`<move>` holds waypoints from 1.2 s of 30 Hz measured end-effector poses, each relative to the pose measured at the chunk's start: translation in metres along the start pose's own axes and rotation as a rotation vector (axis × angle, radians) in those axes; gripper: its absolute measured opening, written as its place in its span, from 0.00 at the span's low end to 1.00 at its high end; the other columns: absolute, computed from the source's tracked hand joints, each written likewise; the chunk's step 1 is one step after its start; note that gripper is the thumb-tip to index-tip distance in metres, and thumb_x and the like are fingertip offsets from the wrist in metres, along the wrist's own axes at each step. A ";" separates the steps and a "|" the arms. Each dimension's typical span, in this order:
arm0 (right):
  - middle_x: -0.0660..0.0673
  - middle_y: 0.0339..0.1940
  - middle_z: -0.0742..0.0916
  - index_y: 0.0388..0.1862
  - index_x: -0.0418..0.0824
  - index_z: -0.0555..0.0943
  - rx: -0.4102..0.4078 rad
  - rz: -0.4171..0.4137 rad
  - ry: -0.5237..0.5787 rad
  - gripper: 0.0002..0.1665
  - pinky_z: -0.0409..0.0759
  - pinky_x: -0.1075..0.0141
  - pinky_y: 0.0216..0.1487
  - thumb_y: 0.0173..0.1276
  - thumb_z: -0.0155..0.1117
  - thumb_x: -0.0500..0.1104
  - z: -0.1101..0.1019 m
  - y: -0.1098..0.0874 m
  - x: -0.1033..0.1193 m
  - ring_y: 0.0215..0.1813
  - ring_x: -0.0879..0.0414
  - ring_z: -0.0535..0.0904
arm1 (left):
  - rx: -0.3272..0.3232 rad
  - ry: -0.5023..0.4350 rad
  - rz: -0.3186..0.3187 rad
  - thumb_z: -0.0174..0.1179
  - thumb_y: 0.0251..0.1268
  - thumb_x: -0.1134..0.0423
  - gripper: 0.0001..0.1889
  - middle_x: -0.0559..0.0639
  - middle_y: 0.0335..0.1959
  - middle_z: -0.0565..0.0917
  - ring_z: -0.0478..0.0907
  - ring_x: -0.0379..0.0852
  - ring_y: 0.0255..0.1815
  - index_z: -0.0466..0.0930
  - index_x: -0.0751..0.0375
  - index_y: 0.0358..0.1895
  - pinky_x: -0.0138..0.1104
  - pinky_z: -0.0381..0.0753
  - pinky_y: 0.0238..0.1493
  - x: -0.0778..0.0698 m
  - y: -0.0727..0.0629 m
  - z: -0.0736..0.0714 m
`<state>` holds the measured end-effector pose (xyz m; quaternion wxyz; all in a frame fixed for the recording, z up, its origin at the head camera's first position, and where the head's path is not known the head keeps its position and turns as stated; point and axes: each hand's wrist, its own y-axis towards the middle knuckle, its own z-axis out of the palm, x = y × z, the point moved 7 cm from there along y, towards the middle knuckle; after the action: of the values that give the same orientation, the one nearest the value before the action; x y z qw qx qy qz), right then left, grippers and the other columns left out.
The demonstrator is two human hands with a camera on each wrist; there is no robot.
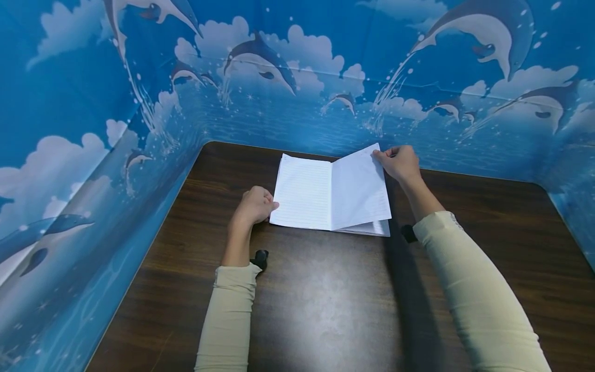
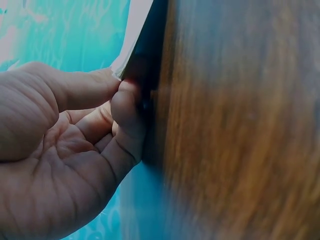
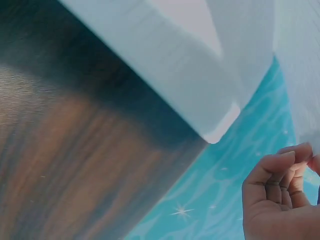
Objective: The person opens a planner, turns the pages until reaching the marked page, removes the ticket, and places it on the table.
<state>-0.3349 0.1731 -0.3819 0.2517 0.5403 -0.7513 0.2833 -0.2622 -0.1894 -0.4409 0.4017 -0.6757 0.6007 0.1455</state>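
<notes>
1. an open notebook lies on the dark wooden table, towards the far edge and roughly in the middle of it, its lined pages facing up.
2. the left hand sits at the near left corner of the notebook, fingers curled, thumb and fingertips against the edge of the left page.
3. in the left wrist view the left hand pinches the notebook at that corner: the thumb lies over the page edge and a curled finger presses up against the corner from the table side.
4. the right hand is at the far right corner of the notebook, where its fingers pinch the top corner of the right-hand page.
5. that page stands slightly lifted from the stack beneath; a thin band of lower pages shows below its near edge.
6. in the right wrist view the right hand shows curled fingers low in the corner, with the pages above and to the left of it; the contact itself is out of sight there.
7. the notebook thus lies between the two hands, held at opposite corners.
8. a blue backdrop printed with dolphins and clouds walls the table on three sides.
9. both forearms wear pale sleeves.
</notes>
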 end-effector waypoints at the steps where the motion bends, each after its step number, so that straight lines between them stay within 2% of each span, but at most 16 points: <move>1: 0.40 0.40 0.81 0.45 0.36 0.83 0.000 -0.009 0.002 0.27 0.76 0.65 0.34 0.82 0.61 0.61 0.000 0.000 0.003 0.37 0.53 0.78 | -0.006 0.000 -0.003 0.61 0.82 0.61 0.16 0.50 0.22 0.74 0.71 0.46 0.26 0.78 0.61 0.29 0.38 0.71 0.30 0.000 0.000 0.000; 6: 0.39 0.39 0.84 0.48 0.35 0.84 0.008 -0.059 0.023 0.28 0.78 0.68 0.33 0.82 0.61 0.61 0.000 -0.006 0.024 0.37 0.50 0.83 | -0.023 0.024 -0.018 0.60 0.83 0.61 0.21 0.50 0.21 0.69 0.67 0.46 0.24 0.73 0.58 0.23 0.37 0.68 0.28 -0.002 0.002 0.002; 11: 0.40 0.38 0.83 0.47 0.36 0.83 0.002 -0.103 0.086 0.26 0.87 0.60 0.44 0.82 0.61 0.60 0.010 -0.011 0.048 0.35 0.53 0.82 | -0.040 0.066 -0.019 0.60 0.83 0.60 0.23 0.50 0.20 0.68 0.64 0.46 0.23 0.70 0.57 0.21 0.37 0.66 0.27 -0.003 0.003 0.003; 14: 0.40 0.42 0.82 0.47 0.35 0.82 0.002 -0.135 0.133 0.25 0.90 0.59 0.49 0.83 0.61 0.58 0.020 -0.014 0.064 0.36 0.55 0.81 | -0.049 0.076 -0.014 0.60 0.83 0.60 0.24 0.50 0.19 0.67 0.64 0.46 0.23 0.70 0.57 0.20 0.38 0.66 0.27 -0.003 0.003 0.003; 19: 0.38 0.43 0.84 0.45 0.35 0.83 0.017 -0.186 0.171 0.24 0.91 0.61 0.44 0.83 0.62 0.57 0.040 -0.017 0.091 0.35 0.54 0.82 | -0.053 0.061 -0.002 0.60 0.83 0.61 0.25 0.49 0.17 0.64 0.62 0.46 0.21 0.67 0.57 0.20 0.38 0.65 0.27 -0.005 0.004 0.002; 23: 0.43 0.33 0.85 0.41 0.37 0.82 0.053 -0.203 0.210 0.22 0.90 0.62 0.40 0.81 0.65 0.56 0.059 -0.019 0.108 0.30 0.53 0.85 | -0.054 0.040 -0.011 0.61 0.82 0.61 0.24 0.49 0.17 0.65 0.62 0.45 0.22 0.68 0.57 0.20 0.38 0.65 0.27 -0.005 0.004 0.002; 27: 0.49 0.21 0.84 0.36 0.38 0.82 0.091 -0.228 0.244 0.21 0.87 0.61 0.35 0.80 0.67 0.54 0.081 -0.019 0.121 0.23 0.57 0.84 | -0.047 0.027 0.003 0.61 0.82 0.61 0.24 0.48 0.17 0.64 0.61 0.45 0.21 0.68 0.56 0.20 0.37 0.64 0.27 -0.004 0.005 0.001; 31: 0.51 0.18 0.84 0.37 0.34 0.84 0.140 -0.236 0.301 0.18 0.90 0.57 0.38 0.80 0.69 0.49 0.108 -0.019 0.128 0.18 0.63 0.81 | -0.039 0.027 0.016 0.60 0.83 0.59 0.25 0.48 0.18 0.65 0.62 0.47 0.24 0.67 0.56 0.20 0.37 0.65 0.27 -0.002 0.006 0.001; 36: 0.52 0.15 0.84 0.40 0.30 0.87 0.181 -0.195 0.303 0.14 0.86 0.68 0.29 0.78 0.71 0.42 0.146 -0.020 0.132 0.15 0.65 0.80 | -0.056 0.056 0.034 0.62 0.82 0.59 0.23 0.48 0.19 0.68 0.66 0.47 0.27 0.69 0.55 0.21 0.37 0.67 0.30 -0.002 0.007 0.001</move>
<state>-0.3647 -0.0221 -0.3929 0.3387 0.5821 -0.6203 0.4021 -0.2684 -0.1871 -0.4430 0.3630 -0.6802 0.6189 0.1501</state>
